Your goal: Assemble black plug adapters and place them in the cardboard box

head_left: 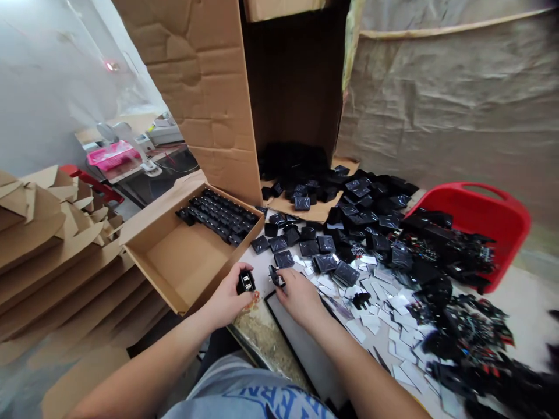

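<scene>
Near the table's front edge, my left hand is closed around a small black device with two pale ports facing up. Just to the right, my right hand pinches a small black part between thumb and fingers. The two pieces are apart. Left of my hands is an open cardboard box, with rows of black units along its far side. Black wrapped squares lie beyond my right hand, and flat white pieces are scattered to its right.
A tall open carton stands behind, with black pieces heaped at its mouth. On the right, a red plastic bin lies tipped among black parts and circuit boards. Stacked folded cardboard fills the left. A grey panel lies beneath my right forearm.
</scene>
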`<action>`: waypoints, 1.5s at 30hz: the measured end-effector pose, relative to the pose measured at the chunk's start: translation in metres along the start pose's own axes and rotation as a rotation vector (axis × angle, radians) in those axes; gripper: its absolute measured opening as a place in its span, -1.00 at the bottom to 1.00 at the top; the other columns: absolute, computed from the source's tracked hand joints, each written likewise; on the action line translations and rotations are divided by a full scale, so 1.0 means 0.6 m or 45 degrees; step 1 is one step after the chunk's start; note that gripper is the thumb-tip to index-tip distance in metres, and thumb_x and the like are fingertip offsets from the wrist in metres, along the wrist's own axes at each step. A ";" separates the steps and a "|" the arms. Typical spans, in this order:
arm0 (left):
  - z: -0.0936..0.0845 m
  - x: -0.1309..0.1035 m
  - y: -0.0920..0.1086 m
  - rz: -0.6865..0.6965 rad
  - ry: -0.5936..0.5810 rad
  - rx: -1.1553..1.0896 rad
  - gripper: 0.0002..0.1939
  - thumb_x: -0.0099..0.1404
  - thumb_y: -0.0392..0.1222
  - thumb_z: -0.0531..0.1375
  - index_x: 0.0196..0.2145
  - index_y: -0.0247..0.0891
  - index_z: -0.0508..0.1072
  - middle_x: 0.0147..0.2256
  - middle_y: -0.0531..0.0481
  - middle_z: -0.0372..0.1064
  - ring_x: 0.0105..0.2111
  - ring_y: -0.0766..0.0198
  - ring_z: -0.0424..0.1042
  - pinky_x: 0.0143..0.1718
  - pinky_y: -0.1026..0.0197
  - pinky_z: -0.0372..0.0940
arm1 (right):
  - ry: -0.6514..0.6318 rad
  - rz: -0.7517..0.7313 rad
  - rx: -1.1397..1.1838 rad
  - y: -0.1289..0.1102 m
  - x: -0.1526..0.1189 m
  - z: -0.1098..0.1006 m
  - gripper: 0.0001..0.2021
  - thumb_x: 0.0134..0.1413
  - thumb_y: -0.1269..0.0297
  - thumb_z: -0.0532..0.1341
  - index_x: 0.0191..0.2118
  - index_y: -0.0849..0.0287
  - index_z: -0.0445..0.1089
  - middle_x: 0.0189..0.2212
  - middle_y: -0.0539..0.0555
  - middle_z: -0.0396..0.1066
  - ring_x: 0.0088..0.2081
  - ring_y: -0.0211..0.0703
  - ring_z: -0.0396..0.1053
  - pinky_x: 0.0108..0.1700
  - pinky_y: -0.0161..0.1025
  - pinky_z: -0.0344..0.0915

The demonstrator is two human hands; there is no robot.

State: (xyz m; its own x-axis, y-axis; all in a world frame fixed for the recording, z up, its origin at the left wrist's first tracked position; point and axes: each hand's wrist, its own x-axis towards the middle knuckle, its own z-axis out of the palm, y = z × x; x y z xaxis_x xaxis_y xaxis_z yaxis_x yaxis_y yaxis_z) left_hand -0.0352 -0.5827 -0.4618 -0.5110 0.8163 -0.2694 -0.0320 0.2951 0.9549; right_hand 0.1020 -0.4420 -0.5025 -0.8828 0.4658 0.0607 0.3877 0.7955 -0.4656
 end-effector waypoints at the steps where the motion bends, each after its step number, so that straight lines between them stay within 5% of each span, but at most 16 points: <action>1: 0.010 0.005 -0.001 -0.078 -0.059 -0.098 -0.56 0.05 -0.14 0.28 -0.10 -0.24 0.31 -0.37 0.08 0.33 -0.38 0.29 0.34 -0.35 0.26 0.24 | 0.060 -0.051 0.059 0.004 -0.012 -0.008 -0.70 0.07 0.49 0.19 -0.04 0.19 0.37 -0.15 0.18 0.47 -0.07 -0.02 0.43 -0.05 -0.14 0.38; 4: 0.051 0.016 0.003 -0.240 -0.349 -0.380 -0.55 0.09 0.07 0.26 -0.18 -0.33 0.42 -0.51 0.08 0.28 -0.51 0.33 0.28 -0.45 0.27 0.18 | 0.348 -0.272 0.271 0.009 -0.060 -0.038 -0.66 0.06 0.52 0.14 -0.02 0.14 0.35 -0.17 0.16 0.48 -0.11 -0.03 0.43 -0.06 -0.09 0.40; 7: 0.093 0.020 0.018 -0.128 -0.457 -0.337 -0.52 0.03 0.03 0.35 -0.16 -0.33 0.49 -0.41 0.01 0.38 -0.45 0.31 0.33 -0.35 0.24 0.24 | 0.510 -0.250 0.509 0.006 -0.106 -0.071 -0.63 0.08 0.50 0.14 0.01 0.08 0.33 -0.10 0.16 0.43 -0.07 -0.03 0.40 -0.06 -0.05 0.40; 9: 0.115 0.022 0.029 0.141 -0.375 -0.067 -0.51 0.05 -0.05 0.37 -0.07 -0.26 0.48 -0.27 -0.05 0.44 -0.31 0.22 0.38 -0.21 0.16 0.28 | 0.580 0.047 0.806 0.006 -0.130 -0.086 -0.65 0.10 0.41 0.17 0.03 0.06 0.32 -0.09 0.15 0.40 -0.09 -0.07 0.41 -0.11 -0.10 0.42; 12: 0.140 0.022 0.043 0.723 -0.319 0.533 -0.62 0.16 -0.22 0.28 -0.03 -0.19 0.48 -0.26 -0.08 0.42 -0.20 0.11 0.35 -0.09 0.03 0.27 | 0.515 0.578 1.380 0.011 -0.152 -0.090 -0.75 0.16 0.21 0.16 -0.06 0.13 0.33 -0.35 0.03 0.38 -0.40 -0.21 0.39 -0.38 -0.24 0.39; 14: 0.152 0.018 0.049 1.012 -0.435 0.831 -0.58 0.21 -0.34 0.18 0.03 -0.16 0.44 -0.27 -0.09 0.39 -0.18 0.09 0.32 -0.06 -0.04 0.26 | 0.360 0.743 1.648 0.014 -0.159 -0.085 -0.78 0.18 0.15 0.13 -0.17 0.17 0.34 -0.54 -0.09 0.27 -0.59 -0.31 0.24 -0.56 -0.34 0.23; 16: 0.162 0.013 0.053 1.072 -0.623 0.935 -0.45 0.19 -0.35 0.17 0.15 -0.17 0.31 -0.17 -0.12 0.37 -0.10 0.05 0.30 0.01 -0.09 0.25 | 0.297 0.785 1.730 0.017 -0.163 -0.080 -0.80 0.15 0.14 0.13 -0.26 0.17 0.34 -0.60 -0.13 0.21 -0.65 -0.36 0.13 -0.64 -0.39 0.09; 19: 0.170 0.006 0.059 0.867 -0.744 0.803 -0.24 0.10 -0.35 0.23 0.25 -0.21 0.09 0.00 -0.18 0.27 0.02 0.03 0.27 0.08 -0.09 0.25 | 0.411 0.794 1.637 0.022 -0.172 -0.086 -0.78 0.14 0.11 0.15 -0.27 0.17 0.35 -0.57 -0.11 0.25 -0.64 -0.36 0.13 -0.64 -0.38 0.11; 22: 0.174 0.003 0.062 0.690 -0.693 0.576 -0.38 0.08 -0.42 0.18 0.12 -0.22 0.21 -0.02 -0.15 0.29 -0.01 0.10 0.33 0.05 0.01 0.29 | 0.571 0.695 1.392 0.021 -0.185 -0.104 -0.74 0.24 0.10 0.08 -0.15 0.15 0.38 -0.55 -0.08 0.27 -0.58 -0.29 0.22 -0.53 -0.32 0.24; 28: 0.187 -0.002 0.054 0.628 -0.638 0.498 -0.47 0.05 -0.43 0.21 0.01 -0.20 0.36 -0.12 -0.08 0.36 -0.08 0.12 0.38 0.00 0.05 0.31 | 0.687 0.254 0.607 0.008 -0.196 -0.118 -0.72 0.23 0.42 0.00 -0.04 0.09 0.35 -0.26 0.09 0.44 -0.24 -0.11 0.41 -0.19 -0.15 0.38; 32: 0.188 -0.012 0.047 0.626 -0.611 0.592 -0.37 0.02 -0.46 0.16 0.08 -0.21 0.33 -0.13 -0.09 0.36 -0.08 0.10 0.37 0.01 0.03 0.32 | 0.724 0.014 0.262 0.006 -0.195 -0.104 -0.57 0.07 0.55 0.00 0.07 0.16 0.24 -0.31 0.11 0.39 -0.31 -0.08 0.39 -0.28 -0.15 0.38; 45: 0.196 -0.065 0.059 0.835 -0.405 0.918 -0.11 -0.05 -0.45 0.09 0.28 -0.14 0.08 -0.23 -0.09 0.26 -0.19 0.03 0.28 -0.13 -0.06 0.32 | 0.750 -0.095 0.331 -0.006 -0.212 -0.087 -0.41 -0.06 0.60 -0.02 0.15 0.09 0.06 -0.34 0.03 0.25 -0.43 -0.13 0.33 -0.41 -0.20 0.36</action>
State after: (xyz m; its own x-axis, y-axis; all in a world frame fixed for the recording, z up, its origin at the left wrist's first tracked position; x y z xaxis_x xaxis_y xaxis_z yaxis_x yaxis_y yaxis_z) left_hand 0.0850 -0.5457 -0.4318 0.0130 0.9874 0.1580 0.7493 -0.1142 0.6524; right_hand 0.2270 -0.4838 -0.4623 -0.5826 0.6065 0.5410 0.1892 0.7486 -0.6355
